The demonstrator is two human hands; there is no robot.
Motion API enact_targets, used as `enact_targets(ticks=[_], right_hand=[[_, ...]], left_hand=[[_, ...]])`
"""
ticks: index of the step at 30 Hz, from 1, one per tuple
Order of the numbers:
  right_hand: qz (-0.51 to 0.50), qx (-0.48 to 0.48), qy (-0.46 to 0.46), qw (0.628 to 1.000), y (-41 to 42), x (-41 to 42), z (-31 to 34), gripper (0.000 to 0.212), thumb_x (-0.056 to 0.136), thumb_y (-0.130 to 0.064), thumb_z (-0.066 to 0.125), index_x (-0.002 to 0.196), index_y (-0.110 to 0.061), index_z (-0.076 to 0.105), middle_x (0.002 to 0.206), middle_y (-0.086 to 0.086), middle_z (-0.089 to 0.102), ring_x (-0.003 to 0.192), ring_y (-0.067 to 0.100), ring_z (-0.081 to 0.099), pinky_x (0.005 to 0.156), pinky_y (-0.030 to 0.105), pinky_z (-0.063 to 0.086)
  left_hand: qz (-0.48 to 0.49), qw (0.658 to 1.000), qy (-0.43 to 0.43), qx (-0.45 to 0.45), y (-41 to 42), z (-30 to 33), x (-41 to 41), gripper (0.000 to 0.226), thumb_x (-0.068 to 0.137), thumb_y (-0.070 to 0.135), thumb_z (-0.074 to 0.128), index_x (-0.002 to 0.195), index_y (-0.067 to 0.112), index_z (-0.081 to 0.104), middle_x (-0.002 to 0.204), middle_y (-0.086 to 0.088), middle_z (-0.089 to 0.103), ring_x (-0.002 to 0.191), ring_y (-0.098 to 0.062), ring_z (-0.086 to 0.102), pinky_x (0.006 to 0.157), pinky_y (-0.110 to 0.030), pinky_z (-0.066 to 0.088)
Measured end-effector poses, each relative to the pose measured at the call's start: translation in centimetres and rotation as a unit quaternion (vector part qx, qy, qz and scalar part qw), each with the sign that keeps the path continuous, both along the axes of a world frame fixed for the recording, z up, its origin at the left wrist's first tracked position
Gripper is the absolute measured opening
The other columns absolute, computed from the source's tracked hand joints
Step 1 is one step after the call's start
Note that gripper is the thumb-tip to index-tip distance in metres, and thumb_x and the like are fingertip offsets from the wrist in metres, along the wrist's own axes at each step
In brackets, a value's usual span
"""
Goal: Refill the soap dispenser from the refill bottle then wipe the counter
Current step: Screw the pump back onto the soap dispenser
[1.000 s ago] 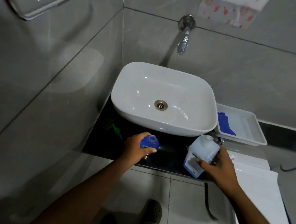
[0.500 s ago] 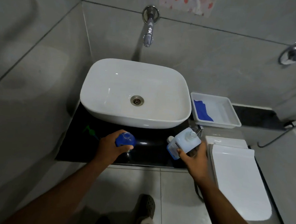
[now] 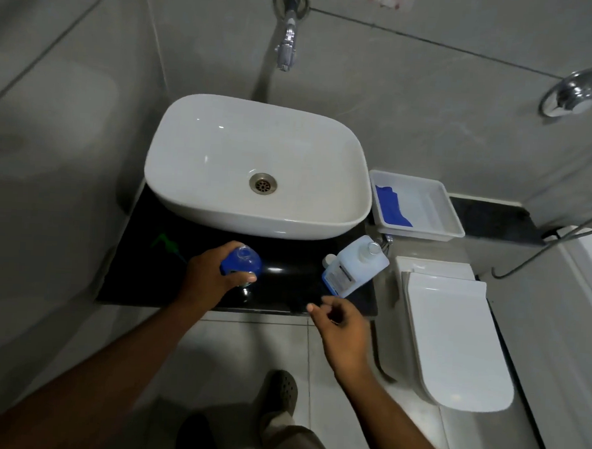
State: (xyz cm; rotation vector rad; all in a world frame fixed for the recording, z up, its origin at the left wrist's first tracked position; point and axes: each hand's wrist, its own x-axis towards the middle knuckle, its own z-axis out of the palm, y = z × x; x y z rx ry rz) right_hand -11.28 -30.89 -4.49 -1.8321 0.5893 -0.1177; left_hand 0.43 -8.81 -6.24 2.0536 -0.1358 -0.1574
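Note:
On the black counter (image 3: 148, 271), in front of the white basin (image 3: 256, 167), stands a blue soap dispenser (image 3: 242, 261) with its neck open at the top. My left hand (image 3: 209, 274) is wrapped around it. The translucent white refill bottle (image 3: 356, 265), with a blue label and a white cap, stands alone at the counter's right end. My right hand (image 3: 342, 324) hovers just in front of it, off the counter edge, fingers loosely curled and holding nothing. A small white cap-like piece (image 3: 329, 259) sits by the bottle's left side.
A white tray (image 3: 439, 211) holding a blue cloth (image 3: 390, 207) sits right of the basin. A green object (image 3: 165, 241) lies on the counter's left part. The chrome tap (image 3: 286, 48) juts from the wall above the basin. A white toilet (image 3: 453, 332) stands to the right.
My right hand has let go of the refill bottle and drawn back toward me; the bottle now stands on the counter. The left hand stays on the dispenser. The view has shifted right.

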Motion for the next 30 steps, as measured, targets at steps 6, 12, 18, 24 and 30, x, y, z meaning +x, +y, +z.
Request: enact_targets(ticks=[6,12,18,24,30], right_hand=[[0.213,-0.137,-0.064,0.965,5.0,7.5,2.3,0.061,0.077,-0.029,0.077,0.132,-0.017,0.053,0.120,-0.001,0.058,0.109,0.009,0.056,0.094,0.024,0.047],[0.308,-0.175,-0.042,0.934,6.5,10.6,2.5,0.054,0.076,-0.026,0.077,0.125,-0.013,0.060,0.118,0.006,0.065,0.107,0.014,0.060,0.095,0.021,0.045],[0.328,-0.191,-0.050,0.924,6.1,10.9,2.1,0.046,0.078,-0.028,0.076,0.120,-0.014,0.064,0.113,0.003,0.065,0.103,0.014,0.061,0.094,0.024,0.046],[0.328,-0.178,-0.049,0.926,6.0,10.9,1.6,0.047,0.078,-0.028,0.075,0.121,-0.015,0.063,0.115,0.004,0.065,0.104,0.015,0.061,0.098,0.031,0.047],[0.325,-0.154,-0.040,0.932,6.1,10.9,1.4,0.047,0.079,-0.028,0.075,0.123,-0.015,0.062,0.117,0.004,0.063,0.106,0.015,0.062,0.099,0.035,0.048]], left_hand=[[-0.047,0.998,0.012,0.044,0.6,1.0,-0.1,0.050,0.065,0.023,0.083,0.111,0.025,0.065,0.098,0.005,0.072,0.094,-0.014,0.067,0.087,-0.032,0.053],[-0.044,0.995,0.039,0.078,0.7,1.6,0.0,0.061,0.068,0.021,0.081,0.125,0.021,0.059,0.115,-0.005,0.069,0.107,-0.023,0.063,0.095,-0.035,0.049],[-0.019,0.972,0.046,0.231,5.0,1.0,1.1,0.065,0.077,0.022,0.076,0.137,0.017,0.049,0.133,-0.011,0.059,0.123,-0.029,0.053,0.099,-0.032,0.042],[0.231,0.947,0.138,0.174,9.2,0.7,4.8,0.045,0.084,0.044,0.068,0.105,0.004,0.068,0.107,-0.019,0.069,0.099,-0.037,0.064,0.074,-0.029,0.042],[0.273,0.927,0.222,0.127,8.2,-1.1,6.9,0.051,0.067,0.044,0.081,0.093,0.002,0.069,0.092,-0.021,0.072,0.083,-0.035,0.070,0.076,-0.042,0.059]])
